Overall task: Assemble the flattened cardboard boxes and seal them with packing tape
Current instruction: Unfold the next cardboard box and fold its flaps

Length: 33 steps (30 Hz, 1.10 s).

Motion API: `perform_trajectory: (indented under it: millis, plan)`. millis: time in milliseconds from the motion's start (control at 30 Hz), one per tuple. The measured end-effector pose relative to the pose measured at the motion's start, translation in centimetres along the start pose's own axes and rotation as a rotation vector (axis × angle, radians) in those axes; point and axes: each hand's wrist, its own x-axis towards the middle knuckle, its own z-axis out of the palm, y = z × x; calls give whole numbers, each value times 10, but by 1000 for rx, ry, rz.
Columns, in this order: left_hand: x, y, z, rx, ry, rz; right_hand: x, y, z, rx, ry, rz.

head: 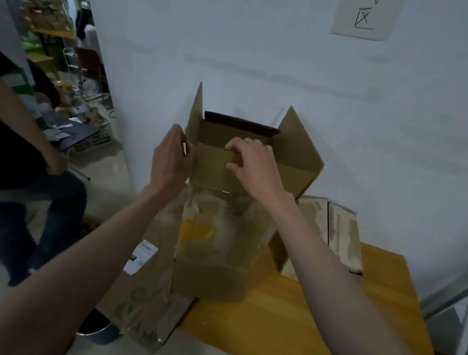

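An opened-up brown cardboard box (214, 252) stands upright on the yellow wooden table (312, 316), close to the white wall. Its top flaps are open: a left flap (194, 118) stands up and a right flap (298, 153) leans outward. My left hand (170, 157) holds the lower edge of the left flap from outside. My right hand (254, 162) presses the near flap (211, 162) inward, fingers curled over its top edge. Old clear tape and torn label patches cover the box's near side. No tape roll is visible.
A flattened box (146, 294) with a white label and green marks lies under the standing box and overhangs the table's left edge. More flat cardboard (340, 239) is stacked at the back right by the wall. A seated person (7, 147) is on the left; clutter fills the floor beyond.
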Motion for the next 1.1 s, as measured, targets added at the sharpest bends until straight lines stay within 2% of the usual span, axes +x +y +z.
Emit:
perform_trajectory:
  millis: [167,267,367,467,600,700,867,967,1100]
  plan:
    - [1,-11,-6,10,-27,-41,-11,43,1,-124,49,164]
    - [7,-7,-9,-111,-19,-43,-15,68,-9,-119,73,264]
    - [10,-6,-11,-77,-21,11,-22,81,-17,96,116,361]
    - [9,-7,-9,-20,-24,-35,-19,87,-28,334,161,486]
    - [11,-9,-7,-23,-9,-86,-12,103,-44,251,60,530]
    - [13,-10,-9,18,-15,-96,-12,111,-44,234,118,596]
    - [13,-14,-14,209,-12,-184,-19,128,-35,140,133,719]
    - [16,-16,-17,314,-63,-212,-25,139,-32,107,143,759]
    - [21,-22,-16,618,-185,-135,-33,155,-30,23,171,797]
